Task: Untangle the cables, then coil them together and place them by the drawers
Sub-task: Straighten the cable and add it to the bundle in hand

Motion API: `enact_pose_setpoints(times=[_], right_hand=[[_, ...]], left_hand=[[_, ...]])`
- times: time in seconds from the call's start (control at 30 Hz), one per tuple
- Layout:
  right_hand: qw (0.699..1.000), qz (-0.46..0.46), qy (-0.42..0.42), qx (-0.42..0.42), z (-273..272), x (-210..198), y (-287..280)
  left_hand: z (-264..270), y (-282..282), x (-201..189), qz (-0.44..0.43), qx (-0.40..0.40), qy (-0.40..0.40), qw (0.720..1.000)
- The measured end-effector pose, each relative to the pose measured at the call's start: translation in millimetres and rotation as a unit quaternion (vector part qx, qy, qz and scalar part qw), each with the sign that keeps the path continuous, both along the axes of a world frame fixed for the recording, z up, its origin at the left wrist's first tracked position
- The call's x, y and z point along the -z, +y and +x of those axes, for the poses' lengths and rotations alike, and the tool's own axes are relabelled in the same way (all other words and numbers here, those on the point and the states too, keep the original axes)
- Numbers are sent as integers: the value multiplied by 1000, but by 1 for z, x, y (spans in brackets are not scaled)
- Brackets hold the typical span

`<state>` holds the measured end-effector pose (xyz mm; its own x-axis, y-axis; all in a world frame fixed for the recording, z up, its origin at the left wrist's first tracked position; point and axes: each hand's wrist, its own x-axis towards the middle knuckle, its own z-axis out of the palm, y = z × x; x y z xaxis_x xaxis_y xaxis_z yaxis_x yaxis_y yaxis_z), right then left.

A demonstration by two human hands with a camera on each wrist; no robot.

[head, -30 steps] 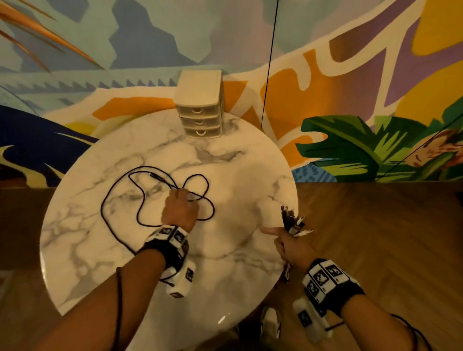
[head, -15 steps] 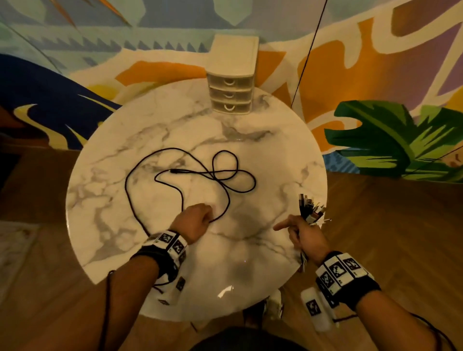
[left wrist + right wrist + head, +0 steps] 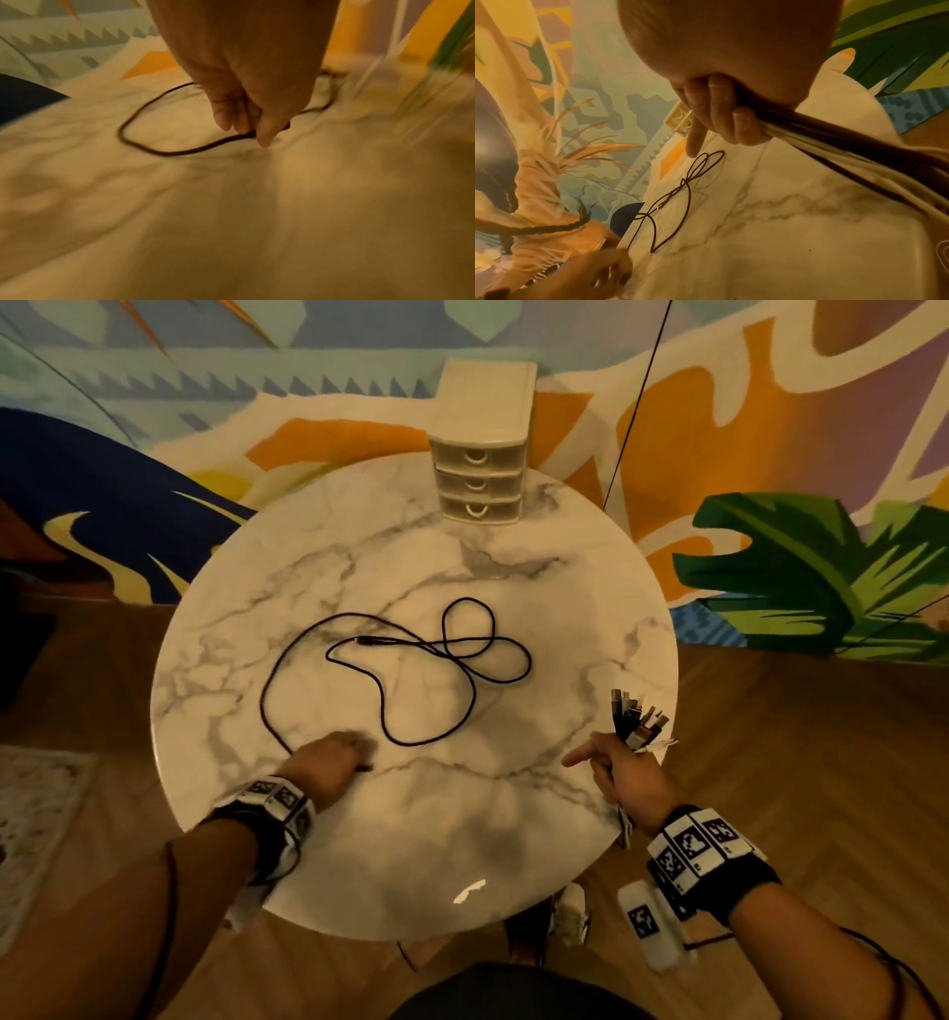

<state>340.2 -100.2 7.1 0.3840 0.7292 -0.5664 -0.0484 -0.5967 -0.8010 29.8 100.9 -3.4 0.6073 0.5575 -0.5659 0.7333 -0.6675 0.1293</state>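
A thin black cable (image 3: 390, 660) lies in loose crossing loops on the round marble table (image 3: 513, 814). My left hand (image 3: 334, 757) is at the near left of the loops and pinches one end of that black cable (image 3: 195, 149) between thumb and fingers. My right hand (image 3: 611, 773) is at the table's right edge. It grips a bundle of cables (image 3: 834, 134), whose plugs (image 3: 639, 721) stick up above the fist, and its index finger points left. The small white drawers (image 3: 480, 474) stand at the table's far edge.
A painted wall rises behind the table. A thin black cord (image 3: 637, 403) hangs down the wall to the right of the drawers. Wooden floor (image 3: 796, 762) surrounds the table, and a pale rug (image 3: 31, 814) lies at the left.
My left hand has drawn back from the middle of the loops to the table's near side, pulling the black cable's end with it. The right hand keeps its bundle.
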Motion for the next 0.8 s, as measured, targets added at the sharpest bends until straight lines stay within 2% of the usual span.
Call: enact_pose_setpoints(times=[0.07,0.13,0.2,0.27,0.33,0.47,0.63,0.8], right_hand=[[999,15,17,25,-4,-4,-2],[997,42,39,54,-9,-8,-5],[995,60,55,60,-13,-14,-10],[992,80,60,73,-14,-25,-15],[991,92,43,84,-14,-36,-20],[985,114,55,117,-13,-53,-31],[979,118,88,145,-8,-53,-38],[991,59,15,115,0,-45,-45]], left_hand=[[41,-26,-14,-39,-18,-160,986],[90,-60,-36,-79,-59,-279,955],[134,-89,-58,-131,-119,-350,920],[167,-109,-74,-169,-146,-399,890],[190,-120,-84,-166,-145,-432,875],[217,-133,-92,-143,-126,-452,871],[234,-144,-98,-155,-139,-465,860],[242,-155,-101,-185,-102,-494,843]])
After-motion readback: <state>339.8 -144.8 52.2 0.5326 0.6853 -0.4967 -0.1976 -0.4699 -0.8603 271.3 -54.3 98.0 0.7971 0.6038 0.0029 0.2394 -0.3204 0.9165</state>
